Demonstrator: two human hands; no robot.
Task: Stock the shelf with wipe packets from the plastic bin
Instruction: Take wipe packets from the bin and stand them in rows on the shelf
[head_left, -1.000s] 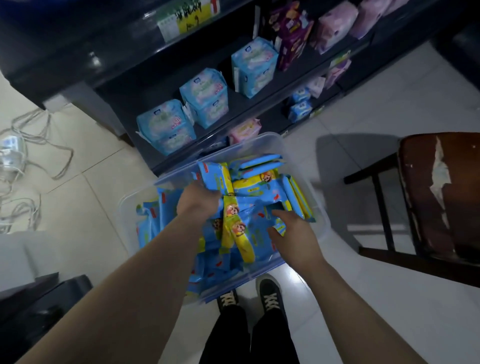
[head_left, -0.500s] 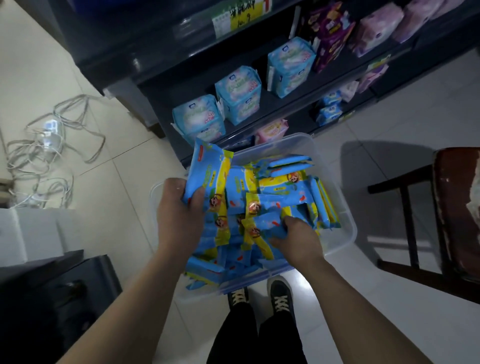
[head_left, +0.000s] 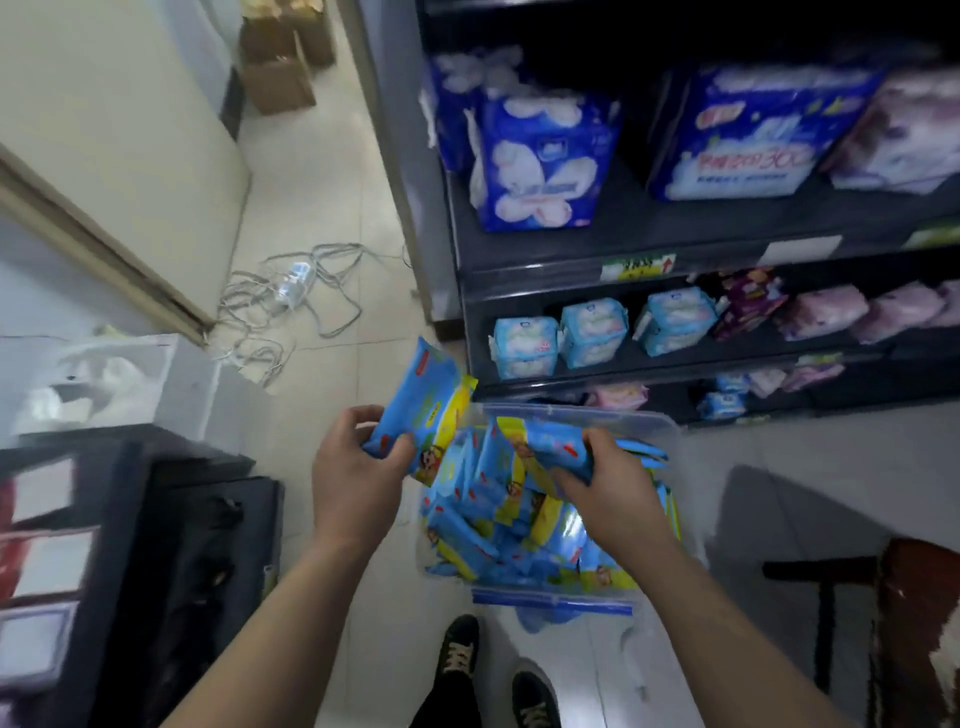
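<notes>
Glossy plastic wipe packets (head_left: 498, 499), clear smooth plastic bin (head_left: 649, 418), glossy tile floor (head_left: 322, 208), dark shelf (head_left: 675, 254)

- Black trousers (head_left: 447, 701) at 6 o'clock.
- Black left shoe (head_left: 460, 644) and right shoe (head_left: 535, 699), with tan laces and pale sole edges.
- Bare forearms (head_left: 270, 623).

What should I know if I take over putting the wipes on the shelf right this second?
The left grip holds one wipe packet, lifted at the left side of the plastic bin.
The right grip holds a second packet just over the pile in the bin.
The bin sits on the floor in front of the shelf, heaped with packets.
Done: two packets picked up. None of this kind shows on the shelf.
Left: shelve these two, then the rest.
</notes>
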